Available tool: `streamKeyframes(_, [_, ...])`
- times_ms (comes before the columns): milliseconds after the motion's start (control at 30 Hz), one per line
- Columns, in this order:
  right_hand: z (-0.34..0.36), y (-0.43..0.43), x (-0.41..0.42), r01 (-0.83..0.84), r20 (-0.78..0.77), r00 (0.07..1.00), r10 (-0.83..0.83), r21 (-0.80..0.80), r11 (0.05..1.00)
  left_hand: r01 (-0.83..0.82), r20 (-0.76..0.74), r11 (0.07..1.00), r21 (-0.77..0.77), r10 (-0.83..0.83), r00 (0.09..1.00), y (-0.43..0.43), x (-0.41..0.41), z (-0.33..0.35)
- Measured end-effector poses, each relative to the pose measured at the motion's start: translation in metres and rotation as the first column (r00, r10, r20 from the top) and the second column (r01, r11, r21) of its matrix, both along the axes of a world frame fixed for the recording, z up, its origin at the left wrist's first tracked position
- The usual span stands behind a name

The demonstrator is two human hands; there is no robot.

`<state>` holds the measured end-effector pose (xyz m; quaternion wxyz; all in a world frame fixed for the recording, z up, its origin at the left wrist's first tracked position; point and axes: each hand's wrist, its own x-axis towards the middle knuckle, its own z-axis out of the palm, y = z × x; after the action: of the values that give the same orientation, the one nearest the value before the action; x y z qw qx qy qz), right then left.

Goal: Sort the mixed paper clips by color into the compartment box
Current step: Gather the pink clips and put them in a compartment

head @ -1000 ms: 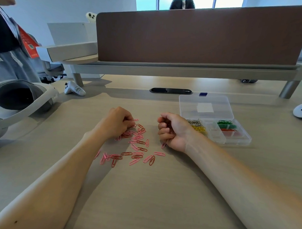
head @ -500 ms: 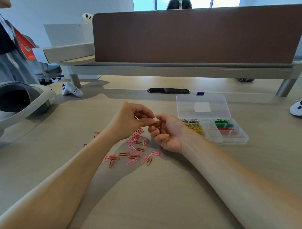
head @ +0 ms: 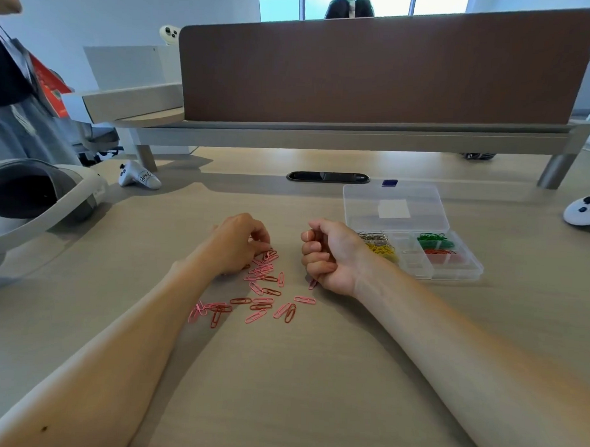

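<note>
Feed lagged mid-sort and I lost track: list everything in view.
loose pink and red wire paper clips: many, table centre, between hands.
clear plastic compartment box: one, lid open, table right.
silver clips: one group, back-left compartment.
yellow clips: one group, front-left compartment.
green clips: one group, back-right compartment.
red clips: one group, front-right compartment.
white VR headset: one, table left.
white handheld controller: one, table back left.
second white controller: one, right edge.
brown divider panel: one, at back.
left hand: fingers on the pile.
right hand: fist, pink clip poking out below.

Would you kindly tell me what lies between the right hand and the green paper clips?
Head view: silver paper clips and yellow paper clips, in the compartment box.
</note>
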<state>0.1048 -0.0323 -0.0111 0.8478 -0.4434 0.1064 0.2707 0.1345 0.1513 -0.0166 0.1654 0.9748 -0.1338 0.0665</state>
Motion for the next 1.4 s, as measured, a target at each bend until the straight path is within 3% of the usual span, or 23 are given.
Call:
streamKeyframes(167, [-0.002, 0.0, 0.0, 0.009, 0.014, 1.0, -0.009, -0.009, 1.0, -0.009, -0.05, 0.999, -0.035, 0.008, 0.999, -0.001, 0.0, 0.001])
streamKeyframes(367, [-0.001, 0.0, 0.0, 0.007, 0.02, 1.0, -0.007, -0.021, 1.0, 0.012, 0.002, 0.958, -0.285, -0.011, 1.0, -0.005, -0.009, 0.006])
streamKeyframes(500, [-0.001, 0.0, 0.0, 0.004, 0.022, 1.0, -0.003, -0.028, 1.0, 0.037, -0.067, 0.989, -0.146, -0.047, 0.997, -0.007, -0.012, 0.008])
streamKeyframes(867, [-0.001, 0.0, -0.001, 0.007, 0.022, 1.0, -0.006, -0.047, 0.999, -0.006, -0.177, 0.999, 0.047, 0.014, 0.984, -0.01, -0.017, 0.016])
streamKeyframes(1100, [-0.001, 0.001, -0.002, 0.014, 0.029, 1.0, -0.012, -0.059, 0.998, 0.012, -0.173, 0.998, 0.058, -0.001, 0.985, -0.008, -0.018, 0.017])
streamKeyframes(1300, [-0.001, 0.002, 0.0, 0.004, 0.032, 0.999, -0.002, -0.055, 0.999, -0.036, -0.083, 0.996, -0.079, 0.03, 0.996, -0.005, -0.018, 0.019])
streamKeyframes(1400, [-0.001, 0.002, -0.001, 0.002, 0.036, 0.999, 0.0, -0.059, 0.998, 0.006, -0.112, 1.0, -0.023, -0.008, 0.994, -0.006, -0.02, 0.019])
